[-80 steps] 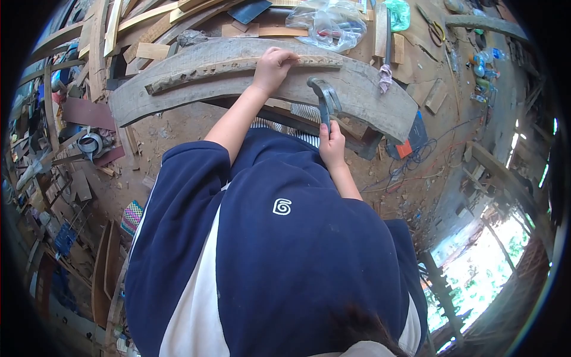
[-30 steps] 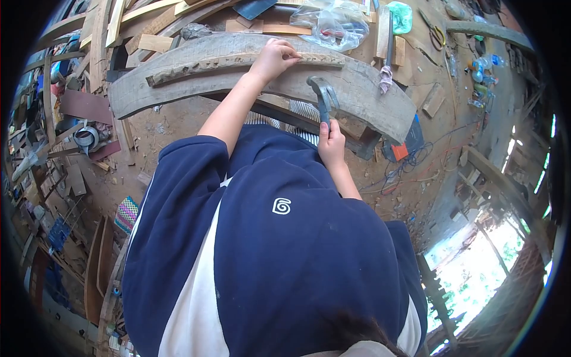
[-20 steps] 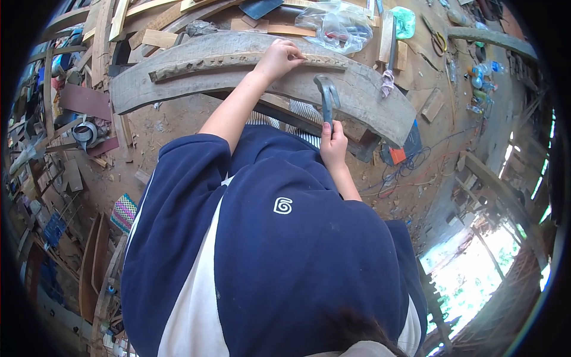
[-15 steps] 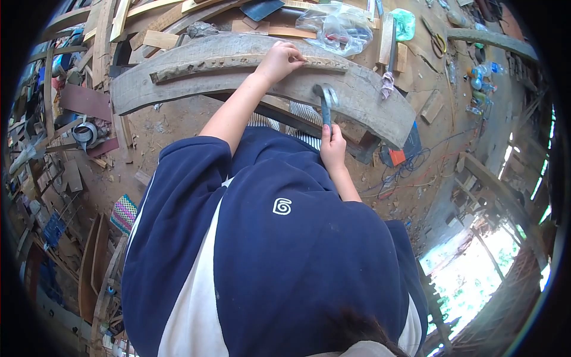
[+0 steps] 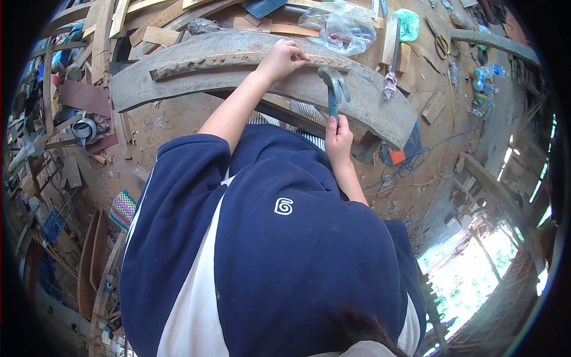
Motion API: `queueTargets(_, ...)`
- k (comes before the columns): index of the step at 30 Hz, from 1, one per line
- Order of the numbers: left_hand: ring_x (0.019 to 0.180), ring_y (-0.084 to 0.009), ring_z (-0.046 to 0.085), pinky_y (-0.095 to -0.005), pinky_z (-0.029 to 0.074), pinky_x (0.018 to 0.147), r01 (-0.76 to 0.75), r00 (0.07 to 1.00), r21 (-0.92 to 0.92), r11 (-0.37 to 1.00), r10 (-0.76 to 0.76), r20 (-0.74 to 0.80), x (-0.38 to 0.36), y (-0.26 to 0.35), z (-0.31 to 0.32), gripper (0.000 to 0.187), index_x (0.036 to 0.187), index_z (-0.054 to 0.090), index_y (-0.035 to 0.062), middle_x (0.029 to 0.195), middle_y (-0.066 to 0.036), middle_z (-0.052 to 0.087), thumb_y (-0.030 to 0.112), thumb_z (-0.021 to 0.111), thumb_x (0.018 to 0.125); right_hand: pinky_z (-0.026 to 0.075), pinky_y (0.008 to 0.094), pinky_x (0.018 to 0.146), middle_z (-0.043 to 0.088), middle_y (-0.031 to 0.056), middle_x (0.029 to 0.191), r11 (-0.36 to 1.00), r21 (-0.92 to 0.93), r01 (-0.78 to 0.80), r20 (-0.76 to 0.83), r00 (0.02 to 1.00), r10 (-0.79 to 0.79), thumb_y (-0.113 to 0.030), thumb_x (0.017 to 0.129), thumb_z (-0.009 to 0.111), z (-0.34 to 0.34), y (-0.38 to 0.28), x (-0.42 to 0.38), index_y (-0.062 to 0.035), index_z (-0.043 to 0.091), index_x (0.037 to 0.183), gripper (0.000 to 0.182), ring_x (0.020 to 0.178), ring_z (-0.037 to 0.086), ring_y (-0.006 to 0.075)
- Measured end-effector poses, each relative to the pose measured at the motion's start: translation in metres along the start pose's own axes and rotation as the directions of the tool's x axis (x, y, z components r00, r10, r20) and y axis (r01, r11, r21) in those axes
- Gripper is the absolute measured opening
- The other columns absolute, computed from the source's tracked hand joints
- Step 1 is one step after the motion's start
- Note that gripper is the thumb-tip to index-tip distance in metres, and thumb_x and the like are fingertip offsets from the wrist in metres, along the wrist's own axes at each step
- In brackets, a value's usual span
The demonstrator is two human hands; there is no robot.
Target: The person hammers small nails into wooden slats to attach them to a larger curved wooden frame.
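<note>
Two bare hands are at work over a long curved plank (image 5: 369, 98) that arches across the far side of the scene. On top of it lies a narrower carved strip (image 5: 208, 62), following the same curve. The left hand (image 5: 284, 58) rests on this strip near its right end, fingers (image 5: 295, 50) pressed together and curled down on the wood, their tips pinching at something too small to make out. The right hand (image 5: 338, 138) is nearer, just off the plank's near edge, fingers wrapped tight round the handle of a hammer (image 5: 333, 89). Its steel head hangs above the plank just right of the left hand, claw turned to the right; I cannot tell whether it touches the wood.

Beyond the plank, on the far side, a clear plastic bag (image 5: 342, 27) sits among offcuts of timber, with a green bag (image 5: 410, 22) to its right. A rag (image 5: 390, 85) is draped on the plank's right part. Red cable (image 5: 410, 172) trails over the dirt floor to the right, and a roll of tape (image 5: 86, 128) lies among scrap wood on the left. The person wears a navy shirt (image 5: 279, 250).
</note>
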State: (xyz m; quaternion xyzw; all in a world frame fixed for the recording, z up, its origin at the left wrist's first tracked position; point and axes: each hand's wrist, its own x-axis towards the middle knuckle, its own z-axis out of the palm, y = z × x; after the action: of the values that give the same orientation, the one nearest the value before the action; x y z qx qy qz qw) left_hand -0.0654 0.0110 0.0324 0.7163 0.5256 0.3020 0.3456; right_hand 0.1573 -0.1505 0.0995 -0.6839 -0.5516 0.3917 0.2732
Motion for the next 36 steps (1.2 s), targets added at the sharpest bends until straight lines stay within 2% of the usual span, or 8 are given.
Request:
queueTargets(13,0.095,-0.0234,0.063,-0.0350,0.051,0.086,0.013,1.000,0.009,1.000,-0.013,-0.019,-0.002,-0.001,0.003,0.011,0.087,0.078,0.0095,0.094,-0.006,0.070,0.016,0.079,0.078,0.046,0.0419,0.053,0.060,0.0180,0.063,0.995,-0.019,0.098,-0.013,0.995,-0.099,-0.031,0.102,0.053,0.015,-0.019,0.022,-0.0016,0.056,0.099,0.030,0.057,0.062,0.0365)
queueTargets(18,0.087,-0.0195,0.060,-0.0316,0.051,0.080,0.169,0.986,-0.272,0.947,-0.162,0.047,-0.001,0.007,-0.004,0.043,0.126,0.061,0.0093,0.104,-0.008,0.068,0.004,0.070,0.084,0.046,0.0408,0.054,0.060,0.0172,0.064,0.996,-0.089,0.024,0.057,0.998,-0.019,-0.030,0.102,0.053,0.014,-0.020,0.024,-0.0017,0.056,0.100,0.029,0.056,0.062,0.0341)
queueTargets(21,0.079,-0.0183,0.058,-0.0307,0.051,0.076,-0.023,0.999,-0.158,0.987,0.016,-0.047,-0.003,-0.005,0.000,0.053,0.136,0.049,0.0096,0.106,-0.008,0.067,0.000,0.064,0.086,0.046,0.0414,0.054,0.059,0.0183,0.064,0.995,-0.006,0.102,-0.005,0.995,-0.102,-0.031,0.102,0.053,0.015,-0.021,0.018,-0.0019,0.056,0.100,0.030,0.057,0.062,0.0362)
queueTargets(25,0.077,-0.0144,0.057,-0.0288,0.051,0.074,0.010,0.998,-0.196,0.981,-0.021,-0.058,-0.005,-0.004,0.000,0.050,0.134,0.050,0.0089,0.107,-0.007,0.066,0.000,0.063,0.087,0.047,0.0404,0.055,0.060,0.0168,0.064,0.998,-0.034,0.048,0.024,0.999,-0.047,-0.031,0.102,0.053,0.018,-0.021,0.021,-0.0018,0.056,0.099,0.030,0.057,0.062,0.0339)
queueTargets(27,0.085,-0.0111,0.059,-0.0264,0.050,0.079,0.211,0.977,-0.415,0.885,-0.199,0.073,-0.004,-0.004,-0.005,0.047,0.135,0.048,0.0062,0.109,-0.007,0.064,0.001,0.061,0.090,0.047,0.0401,0.055,0.060,0.0159,0.065,0.996,-0.079,0.045,0.038,0.998,-0.042,-0.031,0.102,0.053,0.019,-0.022,0.023,-0.0018,0.056,0.099,0.030,0.057,0.063,0.0324)
queueTargets(30,0.095,-0.0104,0.060,-0.0249,0.051,0.083,0.294,0.947,-0.590,0.752,-0.311,0.077,-0.005,-0.003,-0.006,0.039,0.133,0.048,0.0015,0.110,-0.009,0.064,0.005,0.058,0.096,0.047,0.0422,0.055,0.061,0.0184,0.064,0.996,0.029,0.089,0.001,0.996,-0.089,-0.032,0.102,0.052,0.019,-0.022,0.018,-0.0023,0.057,0.100,0.030,0.059,0.063,0.0369)
queueTargets(34,0.085,-0.0133,0.064,-0.0269,0.054,0.081,0.225,0.940,-0.812,0.538,-0.341,0.035,0.001,-0.012,-0.004,0.032,0.128,0.050,-0.0015,0.106,-0.010,0.066,0.011,0.055,0.099,0.047,0.0421,0.055,0.061,0.0182,0.064,0.993,0.016,0.117,-0.027,0.993,-0.116,-0.032,0.102,0.052,0.021,-0.023,0.016,-0.0025,0.057,0.101,0.030,0.059,0.063,0.0366)
queueTargets(36,0.085,-0.0128,0.064,-0.0255,0.054,0.080,0.247,0.907,-0.898,0.365,-0.414,0.081,0.002,-0.015,-0.005,0.030,0.127,0.050,-0.0021,0.107,-0.012,0.066,0.013,0.052,0.102,0.047,0.0403,0.055,0.060,0.0160,0.065,0.996,-0.084,0.002,0.050,0.999,0.002,-0.032,0.103,0.052,0.021,-0.025,0.021,-0.0023,0.057,0.100,0.030,0.058,0.063,0.0329)
